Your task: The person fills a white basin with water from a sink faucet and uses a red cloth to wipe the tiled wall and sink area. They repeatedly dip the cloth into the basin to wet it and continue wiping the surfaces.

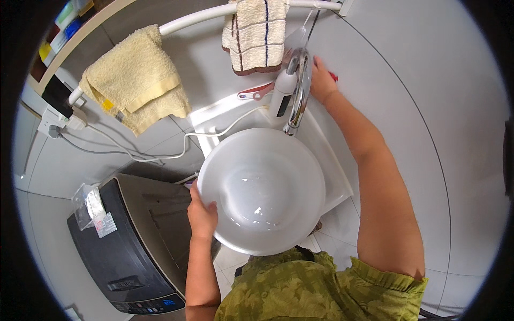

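Note:
A white plastic basin sits over the sink, directly under the curved chrome faucet spout. Water seems to lie in it, judging by bright reflections. My left hand grips the basin's left rim, thumb on the inside. Beyond the faucet, my right hand reaches to the sink's back corner beside the wall. The spout partly covers its fingers, so its hold is unclear. A small red object shows at that hand's right edge. The faucet's white body has a dark panel and a white cord.
A yellow towel and a striped towel hang from a curved white rail. At left stands a dark top-loading washing machine with a clear plastic bag on it. Cords run from the wall socket. A red-and-white handled item lies behind the sink.

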{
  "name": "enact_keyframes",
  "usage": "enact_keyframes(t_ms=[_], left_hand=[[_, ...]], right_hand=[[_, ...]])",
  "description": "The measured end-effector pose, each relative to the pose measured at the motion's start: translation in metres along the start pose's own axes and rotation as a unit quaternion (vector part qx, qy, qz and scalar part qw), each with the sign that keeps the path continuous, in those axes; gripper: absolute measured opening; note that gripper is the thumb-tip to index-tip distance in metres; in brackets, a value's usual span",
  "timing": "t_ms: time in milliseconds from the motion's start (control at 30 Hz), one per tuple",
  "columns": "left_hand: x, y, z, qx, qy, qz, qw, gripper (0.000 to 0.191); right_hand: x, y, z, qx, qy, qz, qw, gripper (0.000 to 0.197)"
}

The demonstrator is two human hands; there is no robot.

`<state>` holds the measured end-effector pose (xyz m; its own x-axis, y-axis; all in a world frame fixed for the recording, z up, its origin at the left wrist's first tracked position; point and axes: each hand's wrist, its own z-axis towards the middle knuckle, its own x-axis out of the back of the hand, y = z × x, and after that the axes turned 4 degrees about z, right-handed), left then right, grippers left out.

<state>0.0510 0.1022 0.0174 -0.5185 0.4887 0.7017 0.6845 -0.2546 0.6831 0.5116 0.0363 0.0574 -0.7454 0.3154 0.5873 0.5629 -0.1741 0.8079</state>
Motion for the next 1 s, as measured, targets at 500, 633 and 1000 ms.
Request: enact_keyframes(t_ms=[500,633,1000], left_hand=[[-0.003,-0.018,0.001,-0.073,0.013,0.022,0.997,0.071],[-0.005,-0.028,0.002,-0.075,0.006,0.034,0.997,0.072],[0.002,-0.038,-0.012,-0.046,0.006,0.018,0.999,0.073]], right_hand=[[-0.019,-0.094,-0.211,0.15,-0.115,0.039,0.981,0.041],[0.001,-0.09,-0.279,0.159,-0.128,0.101,0.974,0.036],[0.064,-0.008,-0.313,-0.01,0.14,0.136,0.981,0.021]])
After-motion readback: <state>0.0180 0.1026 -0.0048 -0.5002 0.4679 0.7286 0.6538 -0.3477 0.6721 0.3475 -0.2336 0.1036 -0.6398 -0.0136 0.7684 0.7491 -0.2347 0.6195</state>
